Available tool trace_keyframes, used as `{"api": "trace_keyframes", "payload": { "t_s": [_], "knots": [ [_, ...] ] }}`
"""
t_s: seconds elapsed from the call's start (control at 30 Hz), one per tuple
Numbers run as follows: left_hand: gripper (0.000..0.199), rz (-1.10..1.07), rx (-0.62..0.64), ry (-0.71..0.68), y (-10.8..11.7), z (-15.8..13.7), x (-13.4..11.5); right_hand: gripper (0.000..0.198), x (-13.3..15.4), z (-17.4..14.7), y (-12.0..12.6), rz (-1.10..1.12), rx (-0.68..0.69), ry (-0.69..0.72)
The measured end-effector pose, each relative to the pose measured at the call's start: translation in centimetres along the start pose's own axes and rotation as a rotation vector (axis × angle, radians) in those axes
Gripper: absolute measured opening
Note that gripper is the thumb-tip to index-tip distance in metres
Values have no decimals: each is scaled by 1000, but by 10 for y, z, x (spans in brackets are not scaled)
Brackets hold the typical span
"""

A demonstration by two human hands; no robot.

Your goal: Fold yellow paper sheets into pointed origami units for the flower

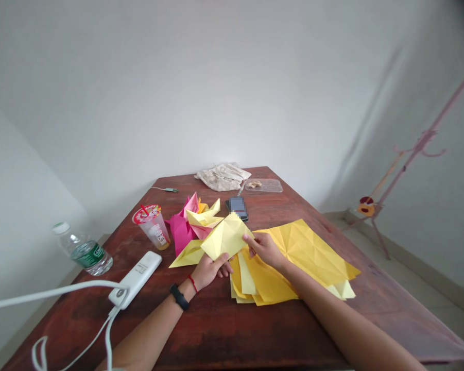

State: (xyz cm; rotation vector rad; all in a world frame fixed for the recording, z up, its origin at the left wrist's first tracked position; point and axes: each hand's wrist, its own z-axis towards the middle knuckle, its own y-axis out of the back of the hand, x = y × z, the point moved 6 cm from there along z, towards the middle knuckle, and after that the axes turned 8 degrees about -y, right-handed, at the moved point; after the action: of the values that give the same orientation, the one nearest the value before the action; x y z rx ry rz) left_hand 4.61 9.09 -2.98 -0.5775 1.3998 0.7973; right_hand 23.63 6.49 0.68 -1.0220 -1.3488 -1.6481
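Both hands, left hand [208, 270] and right hand [264, 249], pinch a folded pale yellow paper [226, 237] just above the surface [216, 330], with the yellow sheets [309, 252] at three o'clock within reach.

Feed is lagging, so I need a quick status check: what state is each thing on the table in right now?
Pale yellow sheet: partly folded, held off the table by both hands.
Left hand: gripping the sheet's lower edge.
Right hand: pinching its right corner.
Yellow paper stack: creased, lying flat.
Pink folded paper: folded, resting on the table.
Drink cup: upright, sealed.
Water bottle: capped.
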Motion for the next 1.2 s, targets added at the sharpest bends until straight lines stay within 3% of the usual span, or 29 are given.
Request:
{"api": "trace_keyframes", "payload": {
  "t_s": [0.17,0.37,0.53,0.7,1.0,1.2],
  "knots": [
    [48,-7,-18,-42,0,-1,0,64,-1,0,0,-107,-42,2],
    [43,-41,-30,-89,-1,-1,0,60,-4,-5,1,-80,-81,-35],
    [41,-49,-38,-104,-2,-2,-1,60,10,1,3,-41,-136,-33],
    [40,-49,-49,-104,-2,-3,0,57,26,10,-10,30,-226,-11],
    [46,-42,-14,-98,3,-2,-1,55,1,-4,-22,101,-260,-54],
    [52,-93,-14,-104,7,-2,3,50,5,-4,-29,139,-228,-61]
  ]
}}
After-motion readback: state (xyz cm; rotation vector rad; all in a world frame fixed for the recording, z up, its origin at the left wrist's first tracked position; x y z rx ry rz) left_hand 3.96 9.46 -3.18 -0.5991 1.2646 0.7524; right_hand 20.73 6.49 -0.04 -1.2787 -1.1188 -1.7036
